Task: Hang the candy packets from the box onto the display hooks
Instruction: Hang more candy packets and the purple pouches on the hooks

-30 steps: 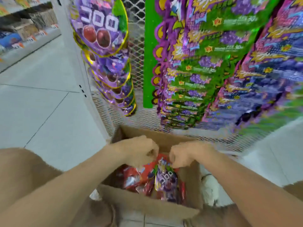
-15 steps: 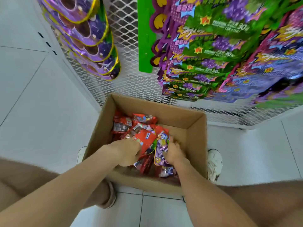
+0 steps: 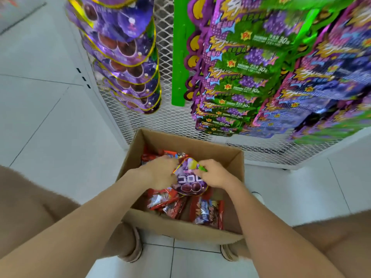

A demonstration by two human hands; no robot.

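Mesh rack (image 3: 176, 121) carrying hung packets (image 3: 241, 77) — left hand (image 3: 160, 173), right hand (image 3: 214, 175) both pinching purple gummy packet (image 3: 189, 183) over box (image 3: 180, 230); red packets (image 3: 160, 199) waiting.

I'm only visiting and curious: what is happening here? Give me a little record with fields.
left hand: grips the purple packet at its left edge
right hand: pinches its top corner
purple packet: held over the box, not yet hung
box: open cardboard, red packets inside
display: white mesh rack; hung purple packets upper left, green-and-purple packets right
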